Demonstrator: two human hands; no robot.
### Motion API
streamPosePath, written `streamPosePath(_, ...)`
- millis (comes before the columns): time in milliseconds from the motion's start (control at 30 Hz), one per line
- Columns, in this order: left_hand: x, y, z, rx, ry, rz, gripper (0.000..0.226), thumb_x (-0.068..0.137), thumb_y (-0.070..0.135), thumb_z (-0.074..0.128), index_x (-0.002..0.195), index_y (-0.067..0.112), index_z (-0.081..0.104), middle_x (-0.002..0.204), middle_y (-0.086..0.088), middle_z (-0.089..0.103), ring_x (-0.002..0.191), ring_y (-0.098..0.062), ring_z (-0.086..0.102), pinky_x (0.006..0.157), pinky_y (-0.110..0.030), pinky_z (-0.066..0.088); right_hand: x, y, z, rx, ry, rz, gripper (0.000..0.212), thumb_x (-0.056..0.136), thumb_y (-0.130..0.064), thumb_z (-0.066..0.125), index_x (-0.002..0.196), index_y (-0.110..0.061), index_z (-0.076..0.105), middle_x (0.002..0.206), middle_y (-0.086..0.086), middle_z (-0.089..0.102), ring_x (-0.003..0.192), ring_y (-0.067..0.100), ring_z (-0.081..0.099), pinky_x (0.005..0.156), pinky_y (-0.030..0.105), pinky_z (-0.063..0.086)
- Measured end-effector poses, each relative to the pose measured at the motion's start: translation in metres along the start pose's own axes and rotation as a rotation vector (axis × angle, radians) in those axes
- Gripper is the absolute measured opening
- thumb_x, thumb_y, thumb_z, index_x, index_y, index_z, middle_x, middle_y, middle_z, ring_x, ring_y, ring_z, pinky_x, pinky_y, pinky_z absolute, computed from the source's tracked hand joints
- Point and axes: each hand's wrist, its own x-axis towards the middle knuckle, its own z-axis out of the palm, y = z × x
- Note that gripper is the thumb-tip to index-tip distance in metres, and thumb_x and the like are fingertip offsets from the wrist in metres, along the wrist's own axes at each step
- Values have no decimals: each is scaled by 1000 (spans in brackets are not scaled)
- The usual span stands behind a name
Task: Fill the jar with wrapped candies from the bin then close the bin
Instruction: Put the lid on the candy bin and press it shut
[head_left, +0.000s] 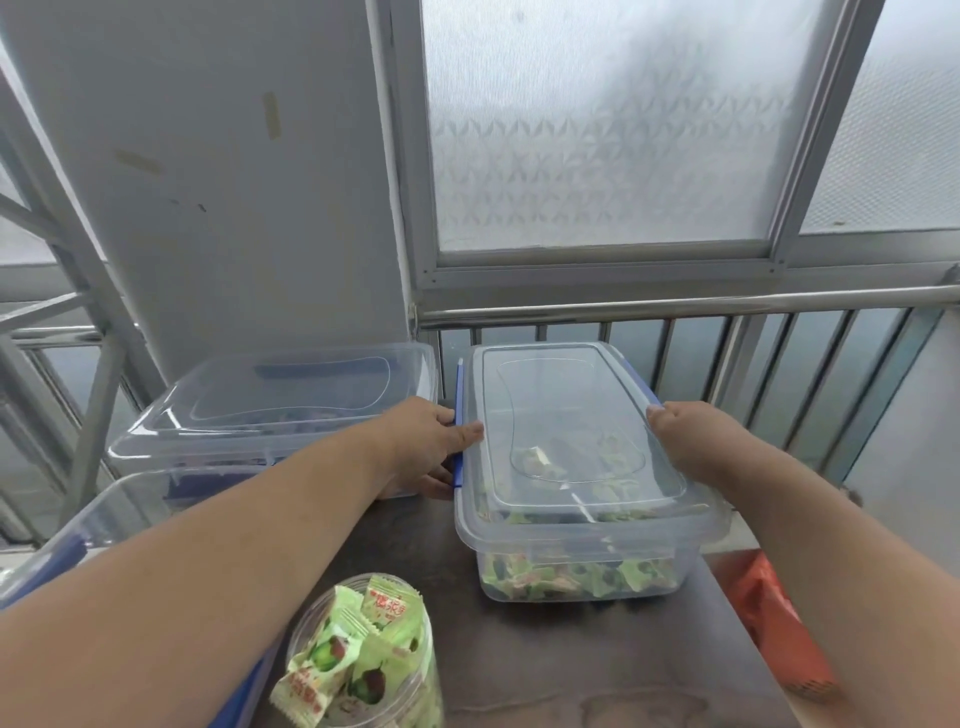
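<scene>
Jar (363, 660) stands filled with wrapped candies; both hands, left hand (428, 447) and right hand (691, 447), grip the lid (566, 415) edges on the bin (582, 540), blue latches apparently unfastened

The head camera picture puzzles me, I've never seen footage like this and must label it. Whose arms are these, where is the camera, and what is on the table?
There is no machine here: a person wears a camera on the head, looking forward and down, so the two arms are their own. On the dark table stands a clear bin holding green wrapped candies. Its lid lies on top, and blue latches show at the sides. The left hand grips the lid's left edge at a latch; the right hand holds the right edge. In front stands a jar full of the same candies. A second closed bin stands to the left.
</scene>
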Motion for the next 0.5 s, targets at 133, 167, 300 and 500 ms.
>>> streamPosePath(133, -4, 3, -4, 387, 75, 60, 42, 111, 47, 59, 121, 9, 75, 102, -13, 83, 77, -25, 84, 72, -38, 70, 3, 5, 4, -57, 28, -54, 48, 108, -37, 32, 100, -4, 66, 98, 17, 67, 92, 33, 63, 74, 37, 46)
streamPosePath(167, -5, 3, -8, 544, 110, 114, 48, 109, 52, 60, 118, 7, 76, 100, -13, 82, 80, -25, 84, 78, -41, 70, 1, 5, 6, -61, 29, -86, 49, 107, -42, 36, 94, -6, 67, 92, 14, 68, 84, 30, 63, 70, 36, 45)
streamPosePath(300, -19, 5, -26, 971, 172, 274, 72, 96, 76, 60, 144, 23, 71, 141, -3, 63, 125, -23, 63, 110, -46, 53, -4, 3, 13, -114, 44, -133, 59, 94, -64, 50, 74, -10, 62, 71, 9, 65, 61, 22, 60, 53, 32, 40)
streamPosePath(500, 3, 1, -36, 1142, 138, 199, 82, 101, 82, 32, 171, 40, 33, 183, 1, 18, 168, -29, 15, 133, -63, 14, 29, -11, 27, -201, 98, -58, 64, 92, -69, 45, 90, -9, 66, 77, 7, 65, 68, 24, 62, 54, 32, 42)
